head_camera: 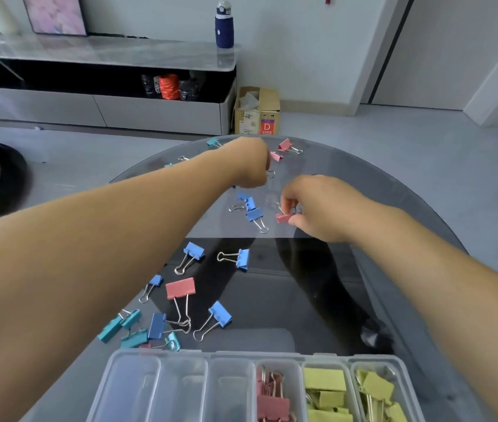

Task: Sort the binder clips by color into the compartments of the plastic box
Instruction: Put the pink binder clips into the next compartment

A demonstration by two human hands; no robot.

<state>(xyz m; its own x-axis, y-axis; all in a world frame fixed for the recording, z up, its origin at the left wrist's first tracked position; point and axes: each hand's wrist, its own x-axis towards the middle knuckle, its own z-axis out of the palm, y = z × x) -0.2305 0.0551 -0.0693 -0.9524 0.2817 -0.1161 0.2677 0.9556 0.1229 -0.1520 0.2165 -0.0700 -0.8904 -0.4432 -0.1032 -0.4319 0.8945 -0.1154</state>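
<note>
Pinching a small pink metal binder clip (282,218) with thumb and fingers, the right hand (314,208) is staying low over the round dark glass desk (348,269). The left hand (250,166) is reaching farther out, fingers curled, with another pink clip (275,155) right by its fingertips; I cannot tell if it is holding anything. Blue clips (254,213) are lying just left of the right hand. Nearer than both hands, the clear plastic box (162,357) is holding sorted pink clips (272,403) and yellow clips (325,380) in separate compartments.
</note>
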